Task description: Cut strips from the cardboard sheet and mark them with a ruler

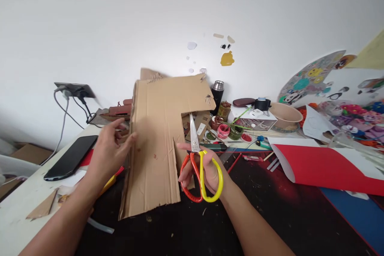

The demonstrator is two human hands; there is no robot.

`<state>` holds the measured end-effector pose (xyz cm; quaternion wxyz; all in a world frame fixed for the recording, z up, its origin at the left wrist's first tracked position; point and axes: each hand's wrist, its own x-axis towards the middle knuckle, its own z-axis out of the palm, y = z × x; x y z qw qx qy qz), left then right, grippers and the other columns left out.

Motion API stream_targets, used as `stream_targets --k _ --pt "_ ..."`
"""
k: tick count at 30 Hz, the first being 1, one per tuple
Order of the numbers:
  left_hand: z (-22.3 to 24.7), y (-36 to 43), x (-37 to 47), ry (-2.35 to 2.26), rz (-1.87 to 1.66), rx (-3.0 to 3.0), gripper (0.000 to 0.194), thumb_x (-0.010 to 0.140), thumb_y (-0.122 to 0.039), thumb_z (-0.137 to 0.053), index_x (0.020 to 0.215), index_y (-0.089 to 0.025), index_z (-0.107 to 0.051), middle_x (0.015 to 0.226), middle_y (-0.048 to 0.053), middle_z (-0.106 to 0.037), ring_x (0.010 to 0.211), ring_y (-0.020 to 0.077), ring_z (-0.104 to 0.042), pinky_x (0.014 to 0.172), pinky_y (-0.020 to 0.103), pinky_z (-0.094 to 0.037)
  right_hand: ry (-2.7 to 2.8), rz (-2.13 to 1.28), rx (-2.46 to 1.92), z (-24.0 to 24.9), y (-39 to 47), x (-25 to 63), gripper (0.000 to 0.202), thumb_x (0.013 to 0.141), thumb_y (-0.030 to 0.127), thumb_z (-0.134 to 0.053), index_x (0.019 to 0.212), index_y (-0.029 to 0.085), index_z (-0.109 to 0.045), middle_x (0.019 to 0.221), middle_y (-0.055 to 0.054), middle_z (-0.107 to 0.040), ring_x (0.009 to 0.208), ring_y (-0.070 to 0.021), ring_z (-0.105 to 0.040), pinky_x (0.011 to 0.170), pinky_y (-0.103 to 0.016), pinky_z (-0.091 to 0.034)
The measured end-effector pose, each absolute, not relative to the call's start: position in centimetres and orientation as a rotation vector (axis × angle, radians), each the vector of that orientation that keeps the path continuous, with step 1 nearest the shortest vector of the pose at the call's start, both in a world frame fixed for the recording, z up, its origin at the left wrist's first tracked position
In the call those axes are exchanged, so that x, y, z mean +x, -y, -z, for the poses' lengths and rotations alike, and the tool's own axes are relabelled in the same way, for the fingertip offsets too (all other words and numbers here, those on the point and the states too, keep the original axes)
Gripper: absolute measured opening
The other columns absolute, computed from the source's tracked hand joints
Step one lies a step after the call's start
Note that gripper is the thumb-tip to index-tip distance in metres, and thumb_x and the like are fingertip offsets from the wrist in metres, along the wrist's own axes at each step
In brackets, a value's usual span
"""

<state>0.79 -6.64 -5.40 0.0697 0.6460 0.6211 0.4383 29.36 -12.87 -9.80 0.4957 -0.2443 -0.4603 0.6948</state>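
A large brown cardboard piece (pixel 156 136) stands tilted up in the middle, with a rectangular notch out of its lower right side and torn spots along its top. My left hand (pixel 109 148) is at its left edge, thumb over the front; the other fingertips are partly hidden behind that edge. In my right hand (pixel 211 168) is a pair of scissors (pixel 195 148) with one red and one yellow handle loop. The blades are together and point up, in front of the notch. Some right fingers pass through or behind the loops.
Paint jars (pixel 223 131), a black flask (pixel 218 95) and a pinkish bowl (pixel 286 116) line the wall. Red paper (pixel 327 166) lies at right on the dark tabletop (pixel 168 236). A black phone (pixel 72 158) is at left, near a wall socket (pixel 75 89) with cables.
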Motion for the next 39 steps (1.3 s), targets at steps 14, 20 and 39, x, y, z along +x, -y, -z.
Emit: stream_targets --k 14,20,39 --pt "6.3 12.4 7.9 -0.610 -0.575 1.282 0.032 0.099 -0.052 -0.074 0.111 -0.024 -0.066 0.083 0.002 -0.070 0.069 0.0154 -0.058 0.060 0.027 -0.041 1.204 -1.668 -0.715 9.6 13.7 27.3 0.092 0.078 0.078 -0.084 0.143 0.014 -0.069 0.075 -0.002 -0.072 0.052 -0.0182 -0.071 0.051 -0.030 -0.059" --pt "7.0 11.3 7.1 -0.792 -0.742 1.220 0.039 0.092 -0.057 -0.080 0.098 -0.021 -0.066 0.082 0.001 -0.066 0.066 0.0134 -0.055 0.060 0.025 -0.042 1.245 -1.645 -0.744 8.8 13.8 27.0 0.077 0.079 0.069 -0.090 0.135 0.019 -0.074 0.082 -0.002 -0.072 0.065 -0.0176 -0.073 0.058 -0.027 -0.057" --pt "7.4 11.2 7.3 -0.956 -0.742 1.578 0.059 0.092 -0.075 -0.064 0.068 -0.023 -0.050 0.058 -0.008 -0.036 0.054 0.0115 -0.029 0.049 0.023 -0.027 1.344 -1.219 -1.153 10.9 14.0 25.3 0.069 0.097 0.086 -0.052 0.071 0.022 -0.053 0.051 0.006 -0.045 0.043 -0.0104 -0.042 0.045 -0.024 -0.030"
